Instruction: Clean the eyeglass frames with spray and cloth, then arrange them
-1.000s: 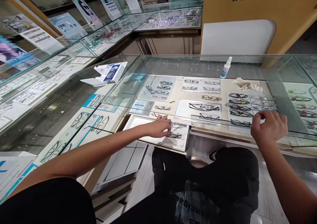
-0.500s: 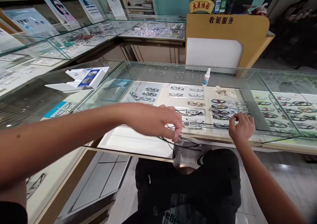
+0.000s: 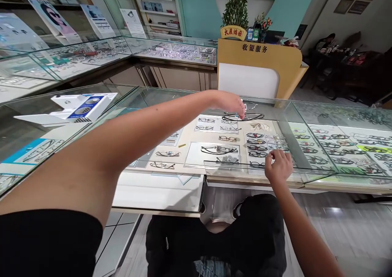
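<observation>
My left hand (image 3: 231, 104) is stretched across the glass counter with its fingers closed on black-framed glasses (image 3: 255, 117) near the far edge. A small white and blue item, mostly hidden, shows beside the fingertips. My right hand (image 3: 279, 165) rests at the near edge of the counter, its fingers curled in; whatever they hold, if anything, is hidden. Beneath the glass top lie rows of glasses (image 3: 256, 141), a brown pair (image 3: 227, 138), a dark pair (image 3: 218, 150) on a white sheet, and a crumpled cloth (image 3: 260, 126).
An open white and blue box (image 3: 87, 108) stands on the glass at the left. A white drawer (image 3: 159, 190) juts out near my legs (image 3: 214, 236). More display cases (image 3: 346, 146) run to the right, and a yellow desk (image 3: 260, 56) with plants stands behind.
My left hand has moved forward with the glasses, from above the drawer to the counter's far side. The view has tilted up. My right hand has stayed at the near edge.
</observation>
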The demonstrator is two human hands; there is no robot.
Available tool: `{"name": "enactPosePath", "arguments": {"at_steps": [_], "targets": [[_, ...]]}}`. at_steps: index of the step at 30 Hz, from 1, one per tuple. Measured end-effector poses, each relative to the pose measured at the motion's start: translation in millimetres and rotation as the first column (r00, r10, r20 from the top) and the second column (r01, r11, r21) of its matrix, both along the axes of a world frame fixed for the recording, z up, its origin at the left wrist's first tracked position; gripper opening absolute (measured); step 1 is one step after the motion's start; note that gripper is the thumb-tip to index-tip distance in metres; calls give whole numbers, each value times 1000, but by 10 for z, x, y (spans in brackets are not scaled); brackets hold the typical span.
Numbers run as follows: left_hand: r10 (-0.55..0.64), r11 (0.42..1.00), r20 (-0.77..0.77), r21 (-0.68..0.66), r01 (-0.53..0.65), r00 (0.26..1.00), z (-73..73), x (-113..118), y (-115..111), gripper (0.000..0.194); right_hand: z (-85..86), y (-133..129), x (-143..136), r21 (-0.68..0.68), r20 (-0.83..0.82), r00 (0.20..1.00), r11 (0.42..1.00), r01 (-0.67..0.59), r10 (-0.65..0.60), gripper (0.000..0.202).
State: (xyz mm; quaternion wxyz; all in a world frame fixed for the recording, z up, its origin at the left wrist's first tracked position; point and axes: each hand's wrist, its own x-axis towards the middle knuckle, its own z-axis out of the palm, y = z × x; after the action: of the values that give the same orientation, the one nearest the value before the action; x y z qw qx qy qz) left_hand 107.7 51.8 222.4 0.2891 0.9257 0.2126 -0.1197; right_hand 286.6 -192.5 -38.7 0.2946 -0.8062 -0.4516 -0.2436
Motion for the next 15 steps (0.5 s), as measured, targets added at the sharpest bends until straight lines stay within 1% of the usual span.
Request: {"name": "enactPosePath", "arguments": {"at_steps": [2,4,6,8,11,15], "targets": [[-28,999,-13,29,28,1000,-215,75,83,30,0,0,-3,2,-6,1000,1000,-1,1,21],[-38,996,-30,86,40,999,-435,81,152,33,-4,3,-3,5,-13,1000,1000,0,0,21],[-12,986,-61,167,22,998,-636,25,199,33,-12,5,-2,8,-13,1000,1000,-2,2,20],[21,976,-99,220,1,995,-803,-73,224,32,-19,5,1,7,-7,1000,1000,-3,3,20],[38,973,-131,231,-7,991,-982,-243,240,31,-25,0,5,-1,-9,1000,1000,-3,3,21],[15,968,-160,251,26,987,-1134,-413,249,31,-22,-6,9,-5,-24,1000,1000,-7,7,22]]}}
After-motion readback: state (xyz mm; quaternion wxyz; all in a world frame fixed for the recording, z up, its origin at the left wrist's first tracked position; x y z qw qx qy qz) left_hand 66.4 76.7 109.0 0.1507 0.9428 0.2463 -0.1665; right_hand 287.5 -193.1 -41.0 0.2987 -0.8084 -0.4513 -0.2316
